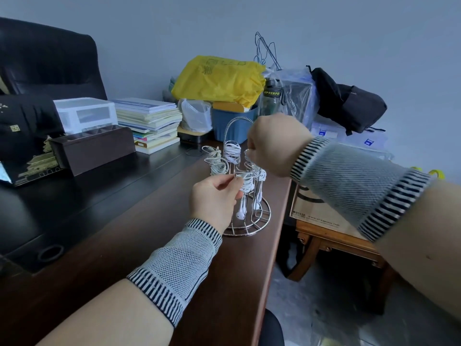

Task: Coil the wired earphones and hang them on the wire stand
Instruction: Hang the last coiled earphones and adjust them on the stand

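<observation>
The coiled earphones [245, 183] hang at the front of the wire stand [249, 218], pinched by the left hand [214, 196]. The right hand [272, 146] pinches wire at the stand's top right. A tug could, I judge, tip the stand or slip the coil off its hook. Behind the stand, a blue bin [232, 126] holds a yellow bag [219, 79].

white earphones [245, 184], silver wire stand [259, 216], yellow bag [219, 79], grey black-striped sleeves [359, 181]
</observation>
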Demonstrator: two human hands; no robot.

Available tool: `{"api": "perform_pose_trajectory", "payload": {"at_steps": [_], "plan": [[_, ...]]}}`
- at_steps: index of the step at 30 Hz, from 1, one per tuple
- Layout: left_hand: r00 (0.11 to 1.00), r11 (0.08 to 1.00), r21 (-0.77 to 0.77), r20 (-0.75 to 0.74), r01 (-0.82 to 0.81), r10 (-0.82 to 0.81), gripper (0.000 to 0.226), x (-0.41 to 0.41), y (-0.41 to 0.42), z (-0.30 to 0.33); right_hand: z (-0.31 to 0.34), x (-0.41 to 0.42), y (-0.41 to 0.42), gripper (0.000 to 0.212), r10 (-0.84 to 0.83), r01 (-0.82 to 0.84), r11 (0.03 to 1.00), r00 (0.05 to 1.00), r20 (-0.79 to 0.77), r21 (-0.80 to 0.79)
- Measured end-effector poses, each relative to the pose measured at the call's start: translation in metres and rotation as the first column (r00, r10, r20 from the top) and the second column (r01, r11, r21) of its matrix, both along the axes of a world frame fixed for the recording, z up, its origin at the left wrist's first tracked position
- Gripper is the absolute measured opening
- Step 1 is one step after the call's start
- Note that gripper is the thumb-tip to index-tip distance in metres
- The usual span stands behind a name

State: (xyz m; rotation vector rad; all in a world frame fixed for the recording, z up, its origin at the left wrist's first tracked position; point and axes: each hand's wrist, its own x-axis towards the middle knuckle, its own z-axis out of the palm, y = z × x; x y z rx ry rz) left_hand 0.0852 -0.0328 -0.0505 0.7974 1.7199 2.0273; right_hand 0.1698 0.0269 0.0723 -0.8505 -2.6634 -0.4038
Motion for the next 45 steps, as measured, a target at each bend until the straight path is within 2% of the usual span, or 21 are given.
{"api": "perform_pose_trajectory", "payload": {"at_steps": [4, 6, 9, 12, 14, 16, 18, 20, 23, 26, 29, 32, 35, 42, 45], "plan": [[1.0, 1.0, -0.008, -0.014, 0.006, -0.006, 0.021, 0.001, 0.0, 0.002, 0.004, -0.026, -0.008, 0.034, -0.03, 0.032, 0.999, 0.991, 0.132, -0.009], [0.999, 1.0, -0.017, -0.033, -0.004, 0.003, 0.028, 0.0, 0.002, 0.001, 0.001, -0.035, -0.01, 0.033, -0.021, 0.029, 0.999, 0.983, 0.181, -0.045], [0.998, 1.0, -0.027, -0.059, -0.009, 0.007, 0.028, -0.001, 0.002, 0.001, -0.006, -0.041, -0.011, 0.022, 0.026, -0.015, 0.998, 0.979, 0.2, -0.053], [0.994, 0.997, -0.072, -0.11, -0.032, 0.024, 0.031, -0.008, 0.003, -0.002, -0.023, -0.036, -0.015, 0.017, 0.114, -0.112, 0.993, 0.985, 0.128, -0.026], [0.985, 0.994, -0.09, -0.171, -0.055, 0.039, 0.041, -0.011, 0.006, -0.006, -0.041, -0.026, -0.017, 0.01, 0.21, -0.214, 0.973, 0.976, 0.058, 0.082], [0.984, 0.997, -0.073, -0.179, -0.026, 0.013, 0.047, -0.011, 0.007, -0.008, -0.06, -0.012, -0.017, 0.014, 0.279, -0.26, 0.949, 0.955, -0.094, 0.181], [0.987, 0.999, -0.051, -0.157, 0.007, -0.015, 0.029, -0.012, 0.006, -0.008, -0.079, 0.001, -0.013, 0.015, 0.294, -0.252, 0.952, 0.913, -0.283, 0.176], [0.988, 0.999, -0.027, -0.153, 0.025, -0.028, 0.008, -0.012, 0.004, -0.009, -0.094, 0.011, -0.009, 0.007, 0.303, -0.271, 0.953, 0.852, -0.427, 0.136], [0.996, 1.0, -0.011, -0.082, 0.021, -0.022, 0.011, -0.01, 0.0, -0.006, -0.105, 0.026, -0.002, 0.011, 0.145, -0.253, 0.962, 0.791, -0.595, -0.102], [1.0, 1.0, -0.02, 0.003, 0.0, 0.0, 0.026, -0.005, -0.002, 0.0, -0.109, 0.034, 0.005, 0.013, 0.04, -0.218, 0.947, 0.808, -0.588, -0.235], [1.0, 1.0, -0.019, 0.021, -0.005, 0.005, 0.02, -0.002, -0.002, 0.005, -0.109, 0.034, 0.006, 0.013, 0.026, -0.245, 0.928, 0.795, -0.606, -0.281], [0.999, 1.0, -0.03, 0.042, -0.005, 0.006, 0.017, -0.003, 0.0, 0.008, -0.108, 0.03, 0.006, 0.012, 0.023, -0.252, 0.925, 0.785, -0.62, -0.285], [0.998, 0.998, -0.048, 0.049, -0.028, 0.03, 0.025, -0.005, 0.002, 0.008, -0.108, 0.028, 0.004, 0.014, 0.022, -0.254, 0.924, 0.784, -0.621, -0.287], [0.999, 0.998, -0.055, 0.038, -0.03, 0.033, 0.03, -0.008, 0.004, 0.007, -0.108, 0.028, 0.0, 0.03, 0.047, -0.268, 0.927, 0.779, -0.625, -0.264], [0.999, 0.999, -0.049, 0.037, -0.013, 0.015, 0.028, -0.008, 0.004, 0.005, -0.107, 0.026, 0.001, 0.033, 0.019, -0.269, 0.91, 0.789, -0.615, -0.316]]}}
